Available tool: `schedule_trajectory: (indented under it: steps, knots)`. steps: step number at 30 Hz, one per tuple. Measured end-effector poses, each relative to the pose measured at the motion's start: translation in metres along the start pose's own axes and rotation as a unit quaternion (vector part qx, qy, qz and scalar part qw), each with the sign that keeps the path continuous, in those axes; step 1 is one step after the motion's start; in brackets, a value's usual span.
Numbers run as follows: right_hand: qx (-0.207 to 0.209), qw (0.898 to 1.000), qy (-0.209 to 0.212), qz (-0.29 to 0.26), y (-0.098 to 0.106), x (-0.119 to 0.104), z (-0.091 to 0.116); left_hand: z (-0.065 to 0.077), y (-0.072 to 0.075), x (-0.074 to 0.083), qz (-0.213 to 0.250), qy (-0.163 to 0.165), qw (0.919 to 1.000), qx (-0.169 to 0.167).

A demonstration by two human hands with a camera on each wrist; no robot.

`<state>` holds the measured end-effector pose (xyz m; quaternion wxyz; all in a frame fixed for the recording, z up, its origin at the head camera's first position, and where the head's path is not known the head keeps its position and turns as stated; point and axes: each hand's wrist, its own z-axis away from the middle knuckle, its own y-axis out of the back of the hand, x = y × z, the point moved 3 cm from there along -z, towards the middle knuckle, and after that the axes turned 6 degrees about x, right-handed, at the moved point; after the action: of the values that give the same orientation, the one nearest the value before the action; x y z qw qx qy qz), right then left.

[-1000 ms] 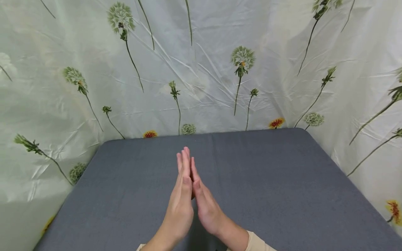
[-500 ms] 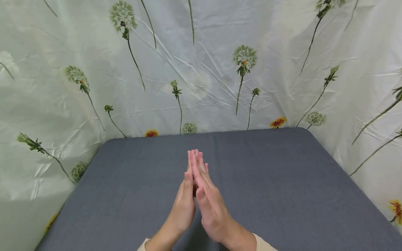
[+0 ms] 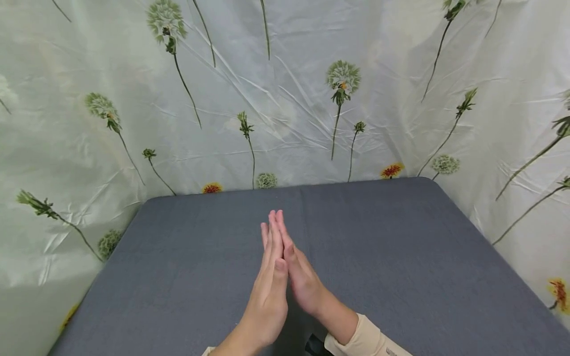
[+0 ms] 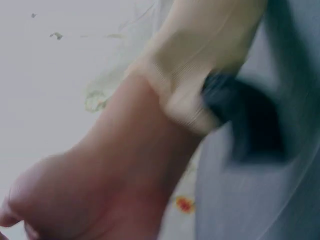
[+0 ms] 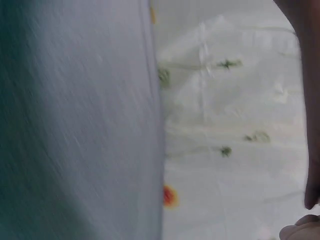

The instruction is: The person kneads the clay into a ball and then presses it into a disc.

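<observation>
In the head view my left hand (image 3: 267, 296) and right hand (image 3: 306, 284) stand palm to palm above the grey surface. Both have straight fingers pointing forward and upward, touching near the tips. The palms spread apart toward the wrists, leaving a narrow wedge between them. Nothing is seen held, though the space between the palms is mostly hidden. A blurred bare wrist (image 4: 135, 135) and beige sleeve (image 4: 200, 40) cross the left wrist view. Only parts of a hand (image 5: 315, 125) show at the right edge of the right wrist view.
A grey padded table (image 3: 401, 257) spreads beneath the hands. Behind and beside it hangs a pale curtain (image 3: 294, 99) printed with dandelions. A small black device (image 3: 316, 345) sits beside the right sleeve (image 3: 360, 336).
The palms slide against each other. Since half a second ago the left thumb has shifted right and down, while the right thumb has moved up; both hands stay together with fingers straight.
</observation>
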<state>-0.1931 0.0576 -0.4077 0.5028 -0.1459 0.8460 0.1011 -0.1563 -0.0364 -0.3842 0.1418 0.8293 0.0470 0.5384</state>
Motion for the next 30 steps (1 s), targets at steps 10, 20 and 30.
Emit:
schedule_trajectory:
  steps: [10, 20, 30]
  knots:
    - [0.020, 0.993, 0.088, 0.081, -0.017, -0.023, 0.015, -0.023, 0.016, -0.017, 0.075, 0.030, 0.9967, 0.002]
    - [0.042, 0.987, 0.106, 0.115, 0.014, -0.028, 0.002, -0.001, -0.012, -0.012, 0.095, 0.060, 0.9910, -0.073]
    - [-0.004, 0.998, 0.030, 0.059, 0.003, 0.005, 0.000, -0.001, 0.001, -0.002, 0.021, 0.034, 0.9991, 0.014]
